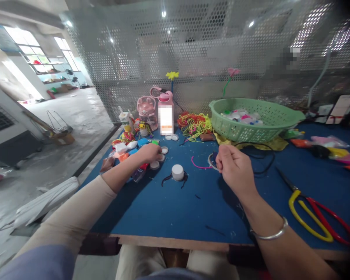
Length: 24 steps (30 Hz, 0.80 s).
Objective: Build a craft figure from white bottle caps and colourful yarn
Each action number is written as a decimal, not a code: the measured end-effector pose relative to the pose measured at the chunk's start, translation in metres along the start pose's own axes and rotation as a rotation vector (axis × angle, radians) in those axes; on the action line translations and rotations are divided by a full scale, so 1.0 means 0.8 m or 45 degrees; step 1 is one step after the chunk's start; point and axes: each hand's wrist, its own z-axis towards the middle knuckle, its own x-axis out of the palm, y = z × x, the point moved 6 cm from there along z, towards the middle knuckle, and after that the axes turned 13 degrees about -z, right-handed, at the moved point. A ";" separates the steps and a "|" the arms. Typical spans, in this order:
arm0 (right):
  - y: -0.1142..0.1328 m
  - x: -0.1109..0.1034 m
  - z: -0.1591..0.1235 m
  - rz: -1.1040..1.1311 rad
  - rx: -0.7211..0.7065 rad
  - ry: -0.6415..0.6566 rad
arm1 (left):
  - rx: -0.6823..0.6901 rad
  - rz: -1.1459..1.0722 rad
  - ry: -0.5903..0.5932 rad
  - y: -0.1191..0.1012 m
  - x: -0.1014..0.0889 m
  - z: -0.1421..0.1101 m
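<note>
Dips the left hand [152,154] among three white discs [154,165] beside the packets [124,156], cannot tell whether gripping any; curls the right hand [231,165] into a narrow fist near one pink strand [200,166], hiding any contents. On the blue table [163,214], between both hands, sits one white cap [177,171]; also one pair of scissors [296,191], one green basket [251,126].

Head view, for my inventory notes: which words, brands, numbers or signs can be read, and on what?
No text is readable.
White carton: green print, too small and blurred to read.
Pink bottle: a pixelated patch covers its front; nothing readable there.
</note>
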 end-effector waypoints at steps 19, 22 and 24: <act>-0.016 0.017 0.007 -0.154 -0.002 0.160 | -0.003 0.012 -0.248 0.000 -0.009 0.036; -0.014 0.019 0.006 -0.223 0.000 0.204 | 0.047 0.003 -0.202 0.000 -0.008 0.042; -0.011 0.019 0.005 -0.260 -0.015 0.219 | 0.071 -0.015 -0.135 0.000 -0.005 0.046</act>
